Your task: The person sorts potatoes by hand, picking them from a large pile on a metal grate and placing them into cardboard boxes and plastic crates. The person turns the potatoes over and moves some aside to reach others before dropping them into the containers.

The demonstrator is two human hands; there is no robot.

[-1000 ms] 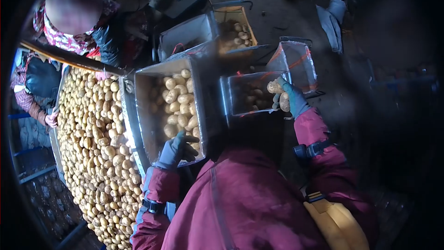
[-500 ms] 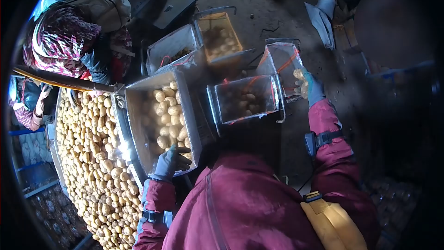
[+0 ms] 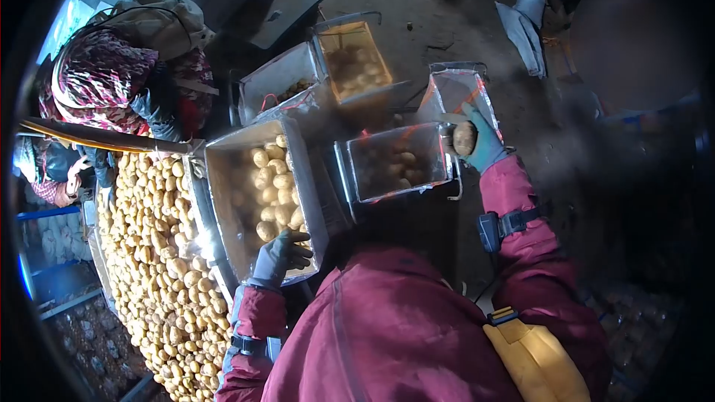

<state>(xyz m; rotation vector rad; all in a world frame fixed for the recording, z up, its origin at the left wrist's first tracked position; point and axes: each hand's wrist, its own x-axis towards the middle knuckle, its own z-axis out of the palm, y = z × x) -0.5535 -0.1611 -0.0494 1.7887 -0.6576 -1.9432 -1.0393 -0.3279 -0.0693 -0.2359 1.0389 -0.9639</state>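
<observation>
My right hand point(image 3: 484, 138), in a grey-green glove, has its fingers around a potato point(image 3: 465, 138). It is between a small dark bin of potatoes point(image 3: 398, 128) and the open bin with red edging point(image 3: 447, 74) behind it. At the near end of a large grey bin point(image 3: 227, 201), my gloved left hand point(image 3: 281, 259) reaches over the rim with its fingers apart. Just beyond those fingers lie large potatoes point(image 3: 279, 190); whether they touch any is hidden.
A sorting table heaped with potatoes point(image 3: 160, 253) runs along the left, with a wooden rail point(image 3: 104, 134) across it. Two people point(image 3: 104, 78) work beside it. Behind stand a white bin point(image 3: 257, 78) and a yellow-lined bin point(image 3: 328, 41). Sacks point(image 3: 521, 30) lie on the floor.
My right hand has moved left and slightly nearer, from the red-edged bin toward the small dark bin, holding a potato. My left hand has barely shifted.
</observation>
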